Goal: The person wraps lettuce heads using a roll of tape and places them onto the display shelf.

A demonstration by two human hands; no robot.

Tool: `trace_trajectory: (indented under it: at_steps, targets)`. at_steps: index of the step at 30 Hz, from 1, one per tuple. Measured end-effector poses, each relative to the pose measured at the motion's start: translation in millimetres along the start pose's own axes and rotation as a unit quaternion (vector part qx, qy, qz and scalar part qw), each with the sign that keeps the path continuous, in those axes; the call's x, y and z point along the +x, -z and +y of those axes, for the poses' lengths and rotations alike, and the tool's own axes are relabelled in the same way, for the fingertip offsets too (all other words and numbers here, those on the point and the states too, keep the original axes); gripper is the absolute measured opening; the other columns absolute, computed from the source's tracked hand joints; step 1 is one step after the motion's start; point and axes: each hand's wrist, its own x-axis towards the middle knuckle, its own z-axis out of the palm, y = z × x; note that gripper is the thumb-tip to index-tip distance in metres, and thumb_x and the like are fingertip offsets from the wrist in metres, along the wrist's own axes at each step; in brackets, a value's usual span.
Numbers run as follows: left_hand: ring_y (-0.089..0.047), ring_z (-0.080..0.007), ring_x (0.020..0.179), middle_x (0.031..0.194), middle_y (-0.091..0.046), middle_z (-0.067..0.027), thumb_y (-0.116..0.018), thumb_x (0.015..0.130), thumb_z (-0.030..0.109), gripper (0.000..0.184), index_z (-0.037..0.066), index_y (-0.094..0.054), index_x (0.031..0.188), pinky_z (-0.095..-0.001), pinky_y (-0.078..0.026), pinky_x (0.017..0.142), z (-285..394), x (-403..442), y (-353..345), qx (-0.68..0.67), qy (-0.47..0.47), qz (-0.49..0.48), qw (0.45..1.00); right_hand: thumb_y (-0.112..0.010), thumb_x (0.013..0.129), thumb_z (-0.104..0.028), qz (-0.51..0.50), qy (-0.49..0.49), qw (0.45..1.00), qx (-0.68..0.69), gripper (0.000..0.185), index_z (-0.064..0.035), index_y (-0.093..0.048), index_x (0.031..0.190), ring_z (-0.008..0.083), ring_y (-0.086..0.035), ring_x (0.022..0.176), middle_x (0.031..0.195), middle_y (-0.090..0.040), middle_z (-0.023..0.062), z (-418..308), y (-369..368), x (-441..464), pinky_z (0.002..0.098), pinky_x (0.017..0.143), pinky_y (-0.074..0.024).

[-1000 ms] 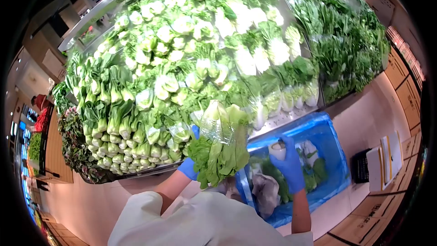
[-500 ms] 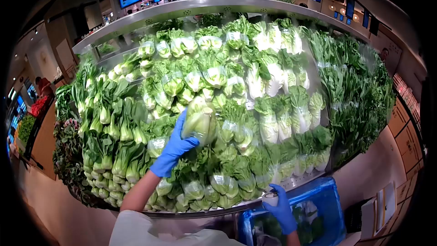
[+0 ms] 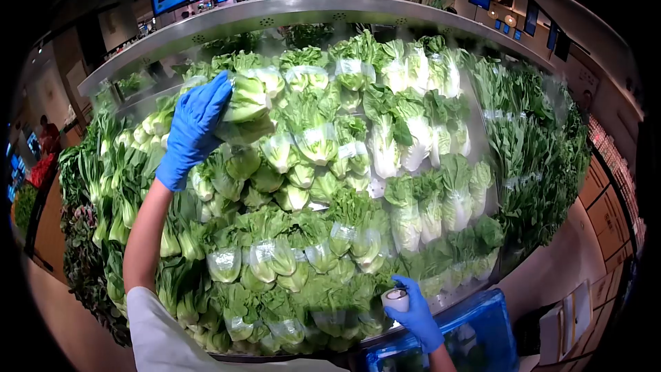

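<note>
The blue-gloved left hand [image 3: 193,127] is closed around a leafy green lettuce bunch with a pale base [image 3: 246,100], its fingers wrapping the bunch's left side; the bunch sits just right of the palm, raised over the display. Directly below and to the right of this grip lie rows of green lettuces banded in clear film [image 3: 272,258]. Down and left of it are dark-leaved greens with thick pale stalks [image 3: 124,217]; well to its right stand white-stemmed cabbages [image 3: 416,139]. A curved silver metal rail [image 3: 303,5] runs above it.

The blue-gloved right hand [image 3: 416,317] pinches a small white cylinder with a round, dark-ringed end [image 3: 394,298] between thumb and fingers. Just below and right of that grip is a crate lined in shiny blue plastic [image 3: 497,310].
</note>
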Motion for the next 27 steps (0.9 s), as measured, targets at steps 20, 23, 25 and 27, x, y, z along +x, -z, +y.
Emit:
trace_trajectory:
  at_steps: [20,23,25,27]
  targets:
    - [-0.047,-0.0273,0.106,0.126,-0.045,-0.0054,-0.068,0.071,0.019,0.063,0.029,-0.045,0.129,-0.0436,-0.042,0.087,-46.7,231.3,-250.8,0.021,-0.171,-0.290,0.941,-0.074,0.066,-0.007,-0.018,-0.040,0.997,0.064,0.070,-0.0071,-0.040,0.127,0.0144,-0.048,0.102,0.111,-0.049,0.0063,-28.1,9.1,106.4,0.0274,0.089,-0.0404]
    - [-0.042,-0.0367,0.116,0.132,-0.039,-0.0161,-0.063,0.078,0.040,0.066,0.021,-0.037,0.135,-0.0461,-0.039,0.094,-51.1,214.3,-242.9,-0.117,-0.085,-0.391,0.909,-0.073,0.068,-0.007,-0.001,-0.041,0.996,0.080,0.067,-0.0080,-0.041,0.127,0.0138,-0.049,0.100,0.110,-0.050,0.0071,-15.4,8.8,108.2,0.0264,0.087,-0.0416]
    - [-0.037,-0.0402,0.120,0.135,-0.032,-0.0223,-0.063,0.074,0.050,0.076,0.020,-0.033,0.137,-0.0463,-0.036,0.097,-48.2,185.6,-250.4,-0.155,-0.070,-0.324,0.931,-0.073,0.069,-0.008,0.006,-0.023,0.997,0.075,0.065,-0.0089,-0.042,0.126,0.0134,-0.050,0.097,0.109,-0.050,0.0081,-9.9,7.6,109.7,0.0254,0.084,-0.0428]
    - [-0.022,-0.0458,0.129,0.139,-0.016,-0.0342,-0.060,0.060,0.074,0.105,0.015,-0.025,0.140,-0.0457,-0.027,0.104,-25.5,169.5,-238.8,-0.170,-0.010,-0.294,0.941,-0.073,0.069,-0.008,-0.001,-0.050,0.993,0.108,0.065,-0.0089,-0.042,0.126,0.0137,-0.050,0.098,0.110,-0.051,0.0079,-10.0,3.7,111.3,0.0262,0.084,-0.0432]
